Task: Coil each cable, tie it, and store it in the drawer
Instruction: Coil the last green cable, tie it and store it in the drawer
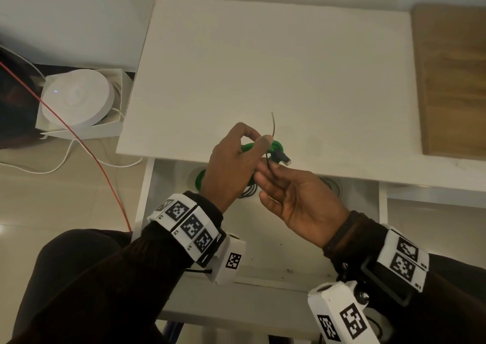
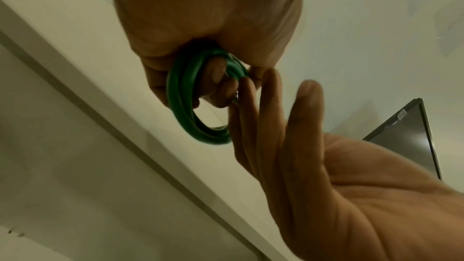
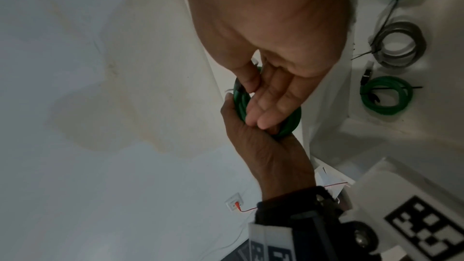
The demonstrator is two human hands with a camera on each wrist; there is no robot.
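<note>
While the white counter (image 1: 276,62) lay bare behind, the left hand (image 1: 231,167) gripped the coiled green cable (image 1: 274,146) above its front edge. The right hand (image 1: 297,199) pinched a thin black tie (image 1: 268,159) beside it, over the open drawer (image 1: 263,251).

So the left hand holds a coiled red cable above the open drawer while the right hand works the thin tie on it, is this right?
Not quite: the cable in the left hand is green, as the left wrist view shows. The rest holds: it is coiled, above the open drawer, and the right hand works the thin tie.
</note>
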